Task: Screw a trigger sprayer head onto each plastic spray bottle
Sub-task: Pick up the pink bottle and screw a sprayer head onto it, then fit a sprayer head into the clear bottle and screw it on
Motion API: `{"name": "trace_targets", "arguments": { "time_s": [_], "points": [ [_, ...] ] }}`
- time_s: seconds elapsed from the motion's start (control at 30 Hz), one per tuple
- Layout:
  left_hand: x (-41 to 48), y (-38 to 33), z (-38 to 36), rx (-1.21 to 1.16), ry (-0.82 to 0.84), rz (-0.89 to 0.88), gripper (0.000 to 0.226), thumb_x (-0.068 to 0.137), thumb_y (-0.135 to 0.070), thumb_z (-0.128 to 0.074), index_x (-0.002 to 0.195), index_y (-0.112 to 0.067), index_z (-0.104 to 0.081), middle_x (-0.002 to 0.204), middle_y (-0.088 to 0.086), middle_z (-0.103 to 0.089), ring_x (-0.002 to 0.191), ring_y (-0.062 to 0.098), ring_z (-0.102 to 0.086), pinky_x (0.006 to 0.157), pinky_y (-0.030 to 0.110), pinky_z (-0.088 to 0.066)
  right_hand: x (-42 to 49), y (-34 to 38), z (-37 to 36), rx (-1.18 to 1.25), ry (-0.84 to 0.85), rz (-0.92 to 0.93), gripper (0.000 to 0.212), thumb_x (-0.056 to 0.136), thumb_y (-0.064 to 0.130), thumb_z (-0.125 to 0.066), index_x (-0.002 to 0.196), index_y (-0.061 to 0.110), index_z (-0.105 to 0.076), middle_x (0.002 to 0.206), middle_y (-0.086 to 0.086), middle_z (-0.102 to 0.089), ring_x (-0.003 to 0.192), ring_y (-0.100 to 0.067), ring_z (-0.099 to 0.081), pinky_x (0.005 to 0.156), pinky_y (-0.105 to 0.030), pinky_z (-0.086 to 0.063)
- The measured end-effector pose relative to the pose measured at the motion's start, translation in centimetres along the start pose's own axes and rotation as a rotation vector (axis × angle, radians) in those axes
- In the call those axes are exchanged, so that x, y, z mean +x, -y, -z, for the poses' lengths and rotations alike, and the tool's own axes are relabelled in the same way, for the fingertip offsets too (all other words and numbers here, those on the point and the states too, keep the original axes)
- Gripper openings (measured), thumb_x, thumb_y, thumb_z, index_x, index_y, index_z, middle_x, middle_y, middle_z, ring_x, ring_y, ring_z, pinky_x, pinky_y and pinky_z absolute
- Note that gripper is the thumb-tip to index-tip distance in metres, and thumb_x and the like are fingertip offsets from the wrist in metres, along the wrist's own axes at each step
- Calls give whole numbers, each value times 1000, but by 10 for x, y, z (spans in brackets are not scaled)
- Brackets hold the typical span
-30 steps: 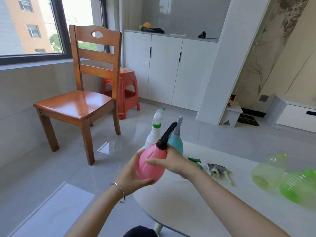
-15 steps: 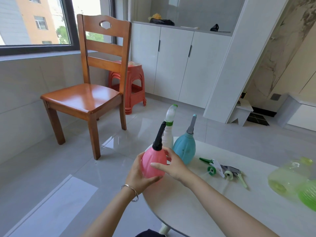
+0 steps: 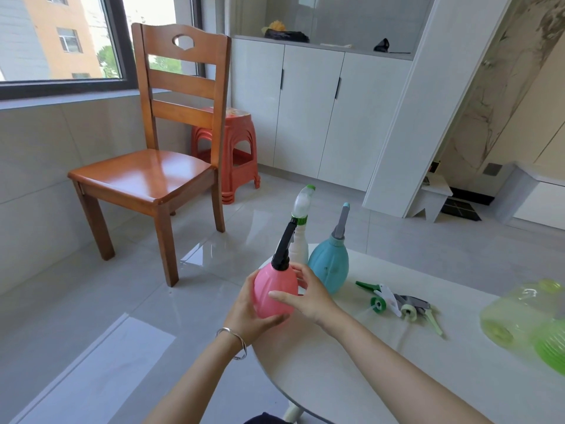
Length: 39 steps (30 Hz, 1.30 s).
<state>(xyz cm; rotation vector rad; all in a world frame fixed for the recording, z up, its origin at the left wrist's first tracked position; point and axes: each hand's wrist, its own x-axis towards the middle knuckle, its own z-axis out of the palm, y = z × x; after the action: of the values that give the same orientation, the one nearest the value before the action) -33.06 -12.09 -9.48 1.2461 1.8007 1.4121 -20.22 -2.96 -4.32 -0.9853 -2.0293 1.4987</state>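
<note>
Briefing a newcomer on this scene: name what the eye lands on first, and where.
First, the pink spray bottle with its black sprayer head, held between the left hand and right hand at the near-left edge of the white table. Just behind it stand a blue bottle and a white bottle. The wooden chair dominates the left background.

The pink bottle (image 3: 275,296) has swung from tilted to nearly upright between both hands, and it now sits close beside the blue bottle (image 3: 329,269) at the desk (image 3: 351,371) edge.
</note>
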Motion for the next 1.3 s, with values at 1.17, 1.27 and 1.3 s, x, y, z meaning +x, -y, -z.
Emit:
{"name": "trace_targets", "arguments": {
  "time_s": [1.17,1.27,1.3],
  "points": [
    [-9,-147,-253,303,334,-264,86,72,-55,-69,141,-24,-27,140,-3,-39,125,13,-43,102,23,-32,-190,-77,281,43,-744,-22,50,79,19,-74,122,22,-47,132,3,-48,116,-15,-50,92,-27,-38],
    [1,-155,-292,290,367,-223,90,72,-57,-68,143,-24,-24,145,-2,-35,130,16,-41,109,32,-34,-189,-88,300,94,-739,-64,57,83,23,-69,134,22,-41,141,3,-42,125,-13,-43,99,-28,-35],
    [4,-158,-305,281,378,-216,90,72,-58,-67,143,-24,-24,146,-1,-34,131,17,-39,110,34,-34,-188,-92,305,108,-726,-78,57,85,25,-66,136,21,-40,144,3,-40,129,-14,-41,100,-28,-34]
  ]
}}
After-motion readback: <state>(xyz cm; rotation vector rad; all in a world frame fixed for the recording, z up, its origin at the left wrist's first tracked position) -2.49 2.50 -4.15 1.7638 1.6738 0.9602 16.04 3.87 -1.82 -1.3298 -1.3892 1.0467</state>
